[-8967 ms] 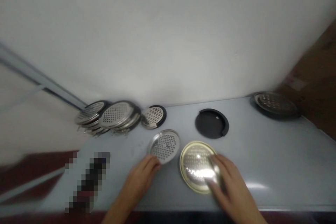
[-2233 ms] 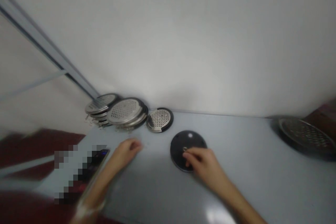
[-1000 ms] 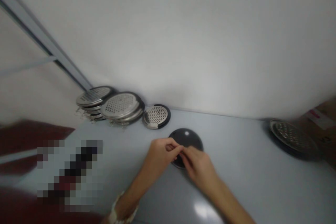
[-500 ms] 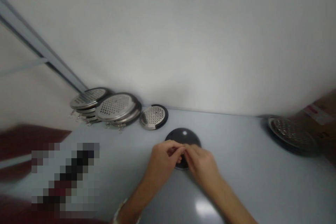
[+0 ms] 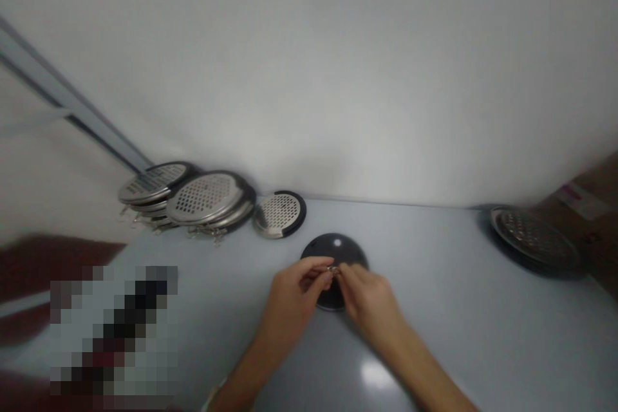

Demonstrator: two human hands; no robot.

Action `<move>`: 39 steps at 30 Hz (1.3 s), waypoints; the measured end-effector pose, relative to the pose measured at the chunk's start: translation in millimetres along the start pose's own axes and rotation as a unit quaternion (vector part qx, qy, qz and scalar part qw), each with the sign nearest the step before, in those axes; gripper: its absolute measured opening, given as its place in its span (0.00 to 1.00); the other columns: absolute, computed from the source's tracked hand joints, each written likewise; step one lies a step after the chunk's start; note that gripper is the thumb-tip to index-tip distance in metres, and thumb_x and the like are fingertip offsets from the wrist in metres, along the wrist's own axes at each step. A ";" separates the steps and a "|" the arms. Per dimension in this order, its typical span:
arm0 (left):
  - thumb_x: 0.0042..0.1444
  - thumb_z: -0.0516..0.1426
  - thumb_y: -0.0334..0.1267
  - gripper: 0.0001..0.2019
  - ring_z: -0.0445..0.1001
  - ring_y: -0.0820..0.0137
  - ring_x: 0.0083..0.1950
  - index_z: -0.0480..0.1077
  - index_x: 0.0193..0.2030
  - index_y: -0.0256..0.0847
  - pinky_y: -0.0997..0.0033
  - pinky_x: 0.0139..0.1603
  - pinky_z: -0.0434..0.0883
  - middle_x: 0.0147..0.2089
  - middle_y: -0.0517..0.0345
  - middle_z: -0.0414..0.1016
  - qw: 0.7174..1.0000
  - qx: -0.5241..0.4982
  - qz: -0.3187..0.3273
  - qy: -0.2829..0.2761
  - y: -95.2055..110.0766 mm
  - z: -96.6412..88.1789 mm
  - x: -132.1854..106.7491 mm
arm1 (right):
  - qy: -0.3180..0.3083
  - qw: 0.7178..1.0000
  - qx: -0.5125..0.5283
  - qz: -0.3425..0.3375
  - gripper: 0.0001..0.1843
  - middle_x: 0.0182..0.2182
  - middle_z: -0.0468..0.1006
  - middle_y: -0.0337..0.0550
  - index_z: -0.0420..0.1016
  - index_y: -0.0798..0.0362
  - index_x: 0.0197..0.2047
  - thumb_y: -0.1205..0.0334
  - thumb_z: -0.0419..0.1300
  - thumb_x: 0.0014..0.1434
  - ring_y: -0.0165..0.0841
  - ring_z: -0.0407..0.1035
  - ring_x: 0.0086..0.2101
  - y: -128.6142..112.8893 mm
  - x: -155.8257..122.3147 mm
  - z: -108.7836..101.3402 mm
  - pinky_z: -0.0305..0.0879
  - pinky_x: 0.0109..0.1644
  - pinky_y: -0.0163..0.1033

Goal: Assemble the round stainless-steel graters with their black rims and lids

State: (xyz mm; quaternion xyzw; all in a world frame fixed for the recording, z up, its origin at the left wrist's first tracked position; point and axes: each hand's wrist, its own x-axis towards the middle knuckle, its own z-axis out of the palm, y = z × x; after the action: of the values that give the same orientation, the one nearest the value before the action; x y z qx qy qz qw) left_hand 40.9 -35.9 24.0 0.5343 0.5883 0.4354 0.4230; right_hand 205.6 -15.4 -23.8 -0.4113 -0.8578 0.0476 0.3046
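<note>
Half or so of a dark disc (image 5: 334,248) behind both hands (image 5: 369,293)

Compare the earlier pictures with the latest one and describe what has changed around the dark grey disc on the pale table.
The left hand has moved from the table's left side to meet the right hand over the dark grey round disc. Their fingers now hold a small metal piece. The stacked perforated steel plates stayed as they were.
</note>
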 end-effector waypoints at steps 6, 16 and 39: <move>0.54 0.62 0.42 0.10 0.81 0.65 0.36 0.77 0.40 0.39 0.67 0.41 0.79 0.35 0.53 0.83 0.997 -0.057 -0.049 -0.007 -12.6 0.7 1.4 | -0.027 0.999 0.034 0.026 0.16 0.28 0.76 0.42 0.75 0.54 0.39 0.66 0.46 0.72 0.32 0.71 0.26 -0.4 0.7 -1.0 0.61 0.30 0.36; 0.54 0.62 0.46 0.11 0.73 0.71 0.24 0.79 0.32 0.40 0.75 0.25 0.70 0.25 0.58 0.77 0.999 0.006 -0.040 -0.018 1.1 -5.4 -1.0 | -0.065 0.976 0.198 0.067 0.14 0.30 0.79 0.40 0.77 0.51 0.38 0.62 0.52 0.72 0.31 0.73 0.31 -4.7 8.3 -12.7 0.64 0.36 0.33; 0.54 0.62 0.44 0.11 0.80 0.67 0.29 0.74 0.35 0.37 0.68 0.33 0.78 0.28 0.55 0.80 0.995 -0.054 -0.076 -0.038 -1.0 -2.0 -2.6 | 0.006 0.997 0.070 -0.008 0.15 0.26 0.73 0.40 0.73 0.54 0.37 0.68 0.47 0.70 0.30 0.68 0.24 -5.9 2.8 -5.3 0.59 0.29 0.34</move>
State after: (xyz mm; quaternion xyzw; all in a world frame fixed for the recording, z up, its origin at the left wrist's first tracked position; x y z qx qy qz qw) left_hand 38.9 -38.7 23.6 0.4804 0.5864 0.4121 0.5054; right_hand 203.3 -18.1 -16.2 -0.3825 -0.8537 0.1029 0.3383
